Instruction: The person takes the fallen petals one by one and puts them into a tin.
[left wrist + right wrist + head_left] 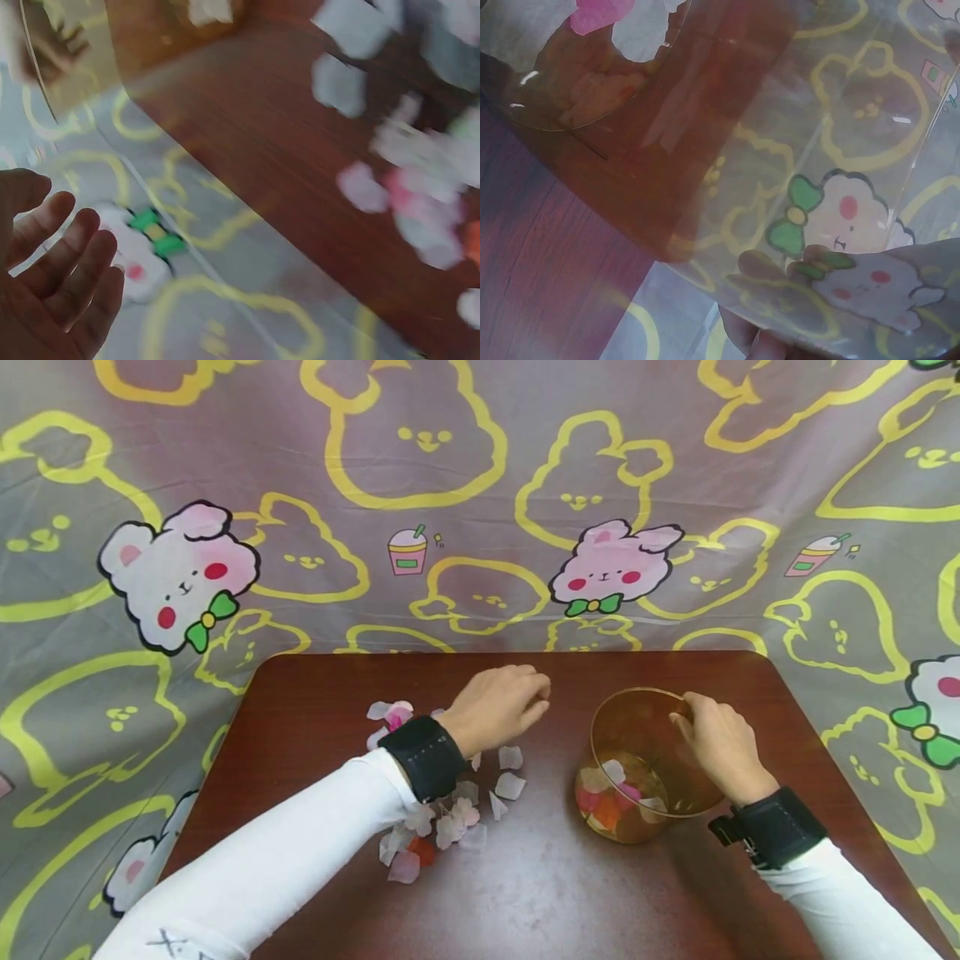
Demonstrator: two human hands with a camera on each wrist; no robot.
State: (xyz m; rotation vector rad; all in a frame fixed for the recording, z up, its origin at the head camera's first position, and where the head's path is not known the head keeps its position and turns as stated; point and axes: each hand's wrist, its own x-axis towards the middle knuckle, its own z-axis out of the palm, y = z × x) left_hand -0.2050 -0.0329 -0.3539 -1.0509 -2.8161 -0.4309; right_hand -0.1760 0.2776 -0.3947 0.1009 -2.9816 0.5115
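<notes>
My right hand [723, 747] grips the right side of the rim of a see-through amber tub [637, 718]. The tub stands on the brown table, and its bottom holds white, pink and orange petals [603, 806]. In the right wrist view, fingertips [757, 264] show through the wall of the tub. My left hand [501, 708] hovers over the table between the tub and a scattered heap of petals [465, 818]. The left wrist view shows its fingers [71, 262] loosely bent with nothing in them. The left forearm hides part of the heap.
The brown table [315, 710] ends at a grey cloth [480, 527] printed with yellow outlines and rabbit faces, which hangs behind and beside it. Black bands [423, 758] are strapped round both wrists over white sleeves.
</notes>
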